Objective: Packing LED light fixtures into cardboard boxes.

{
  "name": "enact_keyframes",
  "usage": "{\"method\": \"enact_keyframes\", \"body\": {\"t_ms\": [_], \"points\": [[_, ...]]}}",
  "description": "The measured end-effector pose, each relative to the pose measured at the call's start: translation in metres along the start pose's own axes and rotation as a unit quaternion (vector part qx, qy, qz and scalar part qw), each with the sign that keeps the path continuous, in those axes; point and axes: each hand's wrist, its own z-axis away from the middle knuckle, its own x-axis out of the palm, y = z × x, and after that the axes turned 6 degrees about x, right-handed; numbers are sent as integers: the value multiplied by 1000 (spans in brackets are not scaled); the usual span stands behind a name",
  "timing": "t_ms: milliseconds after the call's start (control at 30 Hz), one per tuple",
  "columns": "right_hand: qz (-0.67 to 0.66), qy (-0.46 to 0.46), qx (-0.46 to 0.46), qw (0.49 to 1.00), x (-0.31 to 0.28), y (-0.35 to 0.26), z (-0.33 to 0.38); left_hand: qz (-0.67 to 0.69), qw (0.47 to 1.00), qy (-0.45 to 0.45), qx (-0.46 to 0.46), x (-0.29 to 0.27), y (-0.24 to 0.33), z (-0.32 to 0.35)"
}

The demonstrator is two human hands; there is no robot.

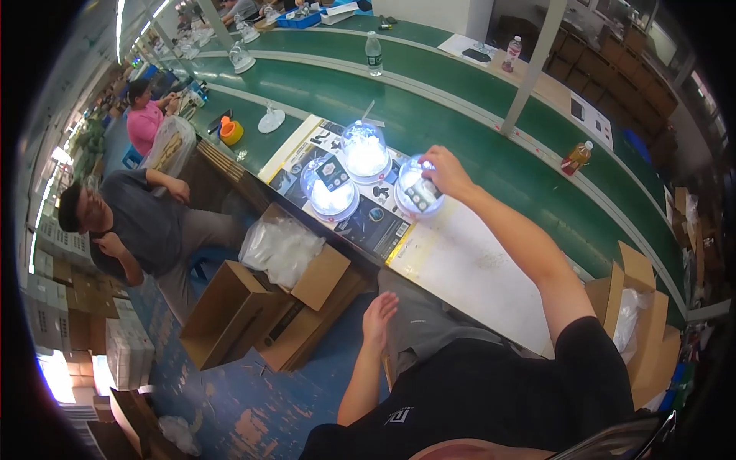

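Observation:
Three clear dome lamps glow bright white on a printed cardboard sheet at the bench edge. My right hand (447, 170) reaches out over the bench, its fingers closed around the upper side of the rightmost dome lamp (414, 201). That lamp stands upright on its round base. To its left are the front dome lamp (331, 201) and the rear dome lamp (366, 157), each apart from my hands. Dark square labels show on the front and right domes. Low beside my lap, my left hand (379, 316) holds nothing, fingers stretched out. The printed sheet (381, 230) lies under the lamps.
A green conveyor belt (307, 80) runs behind the bench, with a water bottle (373, 55) on its divider. Left of me stands an open carton (230, 310) beside plastic bags (280, 249). A seated co-worker (146, 222) is close by. Another open carton (636, 307) stands right.

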Motion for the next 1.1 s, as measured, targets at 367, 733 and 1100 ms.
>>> {"method": "enact_keyframes", "body": {"t_ms": [367,733,1100], "points": [[51,-17,43,998,20,-5,-69,52,989,131,-37,-81,-21,53],[-69,66,40,995,16,11,-30,40,994,95,-38,-74,-11,37],[-146,164,62,974,35,45,-25,19,991,123,-48,-79,-24,49]]}}
